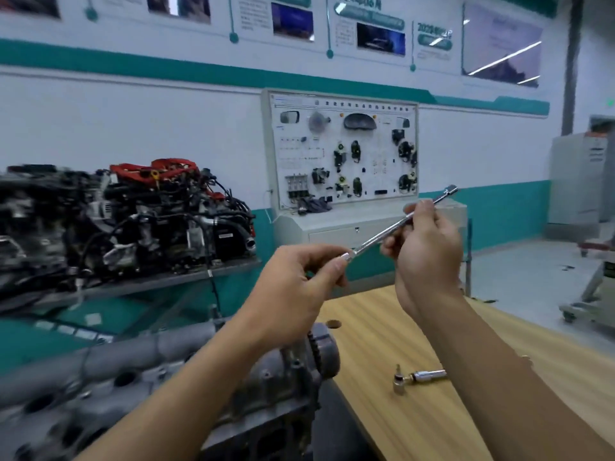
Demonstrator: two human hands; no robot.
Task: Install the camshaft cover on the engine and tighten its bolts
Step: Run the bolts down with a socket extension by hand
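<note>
Left hand (pixel 296 291) pinches a metal rod (pixel 382 235) at its seven-o'clock end; right hand (pixel 429 257) grips its middle, in open air above the counter (pixel 382 341) edge.

- A second engine (pixel 159 211) with red parts and black hoses sits on a grey shelf (pixel 173 277) at the left
- A white demonstration board (pixel 342 151) carrying car switches and motors stands against the wall on a grey console (pixel 332 227)
- Light wooden table (pixel 416 334) at lower right
- Grey cabinet (pixel 579 181) at far right
- Posters (pixel 381 38) above a teal wall stripe (pixel 133 61)
</note>
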